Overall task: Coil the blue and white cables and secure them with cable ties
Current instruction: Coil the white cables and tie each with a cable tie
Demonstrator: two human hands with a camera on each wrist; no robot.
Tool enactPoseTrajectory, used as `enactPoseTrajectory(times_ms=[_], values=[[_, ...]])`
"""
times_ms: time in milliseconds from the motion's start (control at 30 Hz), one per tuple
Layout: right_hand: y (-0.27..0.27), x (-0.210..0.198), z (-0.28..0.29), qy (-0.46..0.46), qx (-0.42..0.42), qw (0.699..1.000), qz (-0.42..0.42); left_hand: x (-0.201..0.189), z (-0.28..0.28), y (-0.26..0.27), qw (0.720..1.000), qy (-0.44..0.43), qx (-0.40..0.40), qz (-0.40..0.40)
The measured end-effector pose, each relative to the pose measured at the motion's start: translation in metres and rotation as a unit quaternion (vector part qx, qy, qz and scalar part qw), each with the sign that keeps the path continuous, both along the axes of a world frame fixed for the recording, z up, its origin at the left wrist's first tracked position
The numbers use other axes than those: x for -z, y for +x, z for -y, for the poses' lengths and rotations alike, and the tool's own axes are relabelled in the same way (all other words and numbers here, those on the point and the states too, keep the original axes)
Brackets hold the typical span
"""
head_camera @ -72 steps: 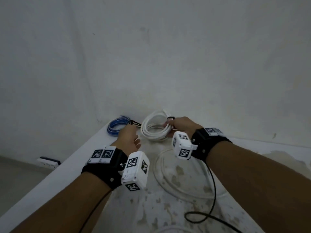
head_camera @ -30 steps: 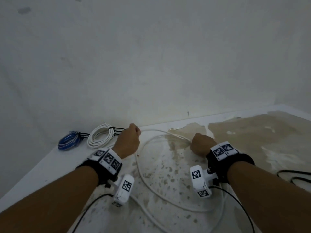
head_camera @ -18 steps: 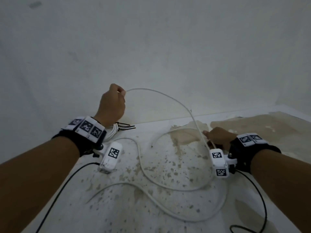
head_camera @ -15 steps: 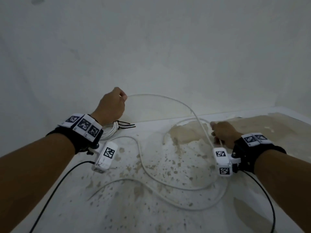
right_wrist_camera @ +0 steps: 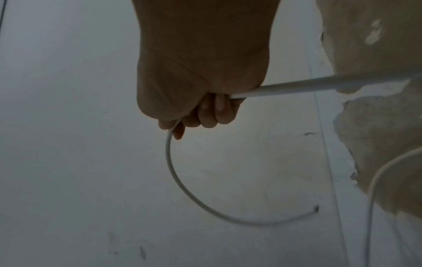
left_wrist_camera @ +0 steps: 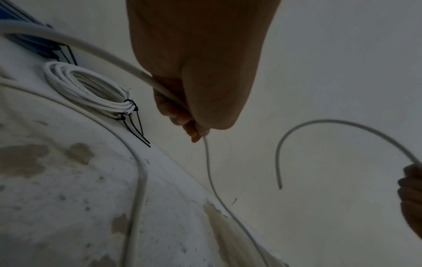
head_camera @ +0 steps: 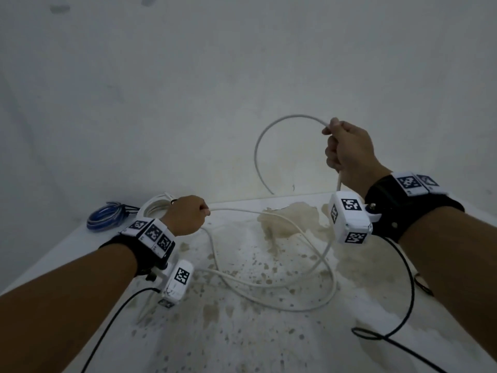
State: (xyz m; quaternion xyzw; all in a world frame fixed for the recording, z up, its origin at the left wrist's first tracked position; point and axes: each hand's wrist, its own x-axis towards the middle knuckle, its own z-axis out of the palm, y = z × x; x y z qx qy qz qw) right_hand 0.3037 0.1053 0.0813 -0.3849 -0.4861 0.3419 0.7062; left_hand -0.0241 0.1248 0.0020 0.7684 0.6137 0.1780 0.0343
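Left hand (head_camera: 188, 218) at 9 o'clock, right hand (head_camera: 348, 152) at 1 o'clock: grip fisted tight on loose white cable (head_camera: 269, 211).

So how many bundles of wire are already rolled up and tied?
2. The blue coil lies in the far left corner of the table. The white coil lies right beside it, behind the left hand. Another could be hidden out of view.
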Motion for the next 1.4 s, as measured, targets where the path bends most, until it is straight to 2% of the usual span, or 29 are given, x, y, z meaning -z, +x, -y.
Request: enactPoseTrajectory(times_ms=[33, 100, 167, 267, 333, 433, 533, 567, 733, 800, 833, 867, 900, 933, 967, 1000, 1033, 1067, 1100, 1133, 1233, 1267, 1333, 1367, 1400], values=[[0.001, -0.002, 0.0, 0.007, 0.026, 0.999, 0.019, 0.001, 0.0, 0.002, 1.0, 0.012, -0.007, 0.027], [0.004, 0.003, -0.004, -0.008, 0.104, 0.986, 0.128, -0.003, 0.0, 0.004, 0.992, 0.057, -0.022, 0.107], [0.008, 0.018, -0.008, -0.052, 0.181, 0.95, 0.25, -0.015, 0.0, 0.004, 0.976, 0.114, -0.026, 0.183], [0.019, 0.054, -0.019, -0.148, 0.249, 0.884, 0.366, -0.047, 0.0, 0.0, 0.956, 0.168, -0.011, 0.24], [0.023, 0.077, -0.02, -0.221, 0.258, 0.841, 0.421, -0.073, 0.002, -0.005, 0.95, 0.194, -0.001, 0.245], [0.026, 0.103, -0.016, -0.277, 0.211, 0.808, 0.475, -0.109, 0.006, -0.012, 0.938, 0.232, -0.001, 0.259], [0.025, 0.114, -0.009, -0.327, 0.164, 0.753, 0.547, -0.132, 0.008, -0.019, 0.925, 0.237, -0.018, 0.295], [0.026, 0.116, -0.008, -0.341, 0.145, 0.744, 0.556, -0.137, 0.009, -0.021, 0.92, 0.23, -0.02, 0.316], [0.048, 0.149, -0.011, -0.376, 0.12, 0.738, 0.548, -0.16, 0.013, -0.028, 0.887, 0.224, -0.014, 0.403], [0.044, 0.152, -0.013, -0.377, 0.126, 0.767, 0.503, -0.169, 0.016, -0.028, 0.876, 0.23, -0.011, 0.425], [0.033, 0.149, -0.01, -0.339, 0.151, 0.788, 0.49, -0.172, 0.017, -0.029, 0.874, 0.233, -0.009, 0.426], [0.02, 0.143, -0.015, -0.295, 0.188, 0.79, 0.502, -0.173, 0.018, -0.028, 0.874, 0.233, -0.005, 0.426], [0.006, 0.139, -0.019, -0.231, 0.206, 0.814, 0.491, -0.174, 0.018, -0.027, 0.873, 0.233, -0.001, 0.428], [-0.01, 0.136, -0.026, -0.168, 0.18, 0.852, 0.463, -0.174, 0.017, -0.026, 0.873, 0.231, 0.002, 0.431], [-0.026, 0.134, -0.031, -0.133, 0.121, 0.866, 0.466, -0.174, 0.016, -0.025, 0.871, 0.227, 0.004, 0.435], [-0.042, 0.13, -0.032, -0.12, 0.056, 0.857, 0.499, -0.173, 0.016, -0.024, 0.87, 0.225, 0.005, 0.439], [-0.055, 0.13, -0.032, -0.133, 0.002, 0.815, 0.564, -0.173, 0.016, -0.023, 0.868, 0.224, 0.006, 0.443], [-0.065, 0.133, -0.034, -0.143, -0.022, 0.761, 0.632, -0.173, 0.017, -0.023, 0.865, 0.227, 0.005, 0.447], [-0.068, 0.137, -0.035, -0.169, -0.024, 0.724, 0.668, -0.173, 0.018, -0.025, 0.864, 0.231, 0.001, 0.448], [-0.065, 0.142, -0.04, -0.184, -0.018, 0.703, 0.686, -0.173, 0.02, -0.028, 0.862, 0.235, -0.005, 0.449], [-0.052, 0.149, -0.046, -0.211, 0.056, 0.69, 0.69, -0.171, 0.024, -0.044, 0.878, 0.226, -0.025, 0.422], [-0.048, 0.145, -0.046, -0.208, 0.093, 0.696, 0.682, -0.167, 0.025, -0.049, 0.892, 0.21, -0.032, 0.399], [-0.043, 0.127, -0.045, -0.189, 0.144, 0.741, 0.628, -0.157, 0.025, -0.051, 0.919, 0.177, -0.044, 0.349], [-0.043, 0.114, -0.045, -0.172, 0.152, 0.776, 0.588, -0.151, 0.025, -0.049, 0.93, 0.167, -0.048, 0.325], [-0.046, 0.099, -0.045, -0.156, 0.147, 0.825, 0.523, -0.146, 0.026, -0.045, 0.938, 0.16, -0.045, 0.304]])
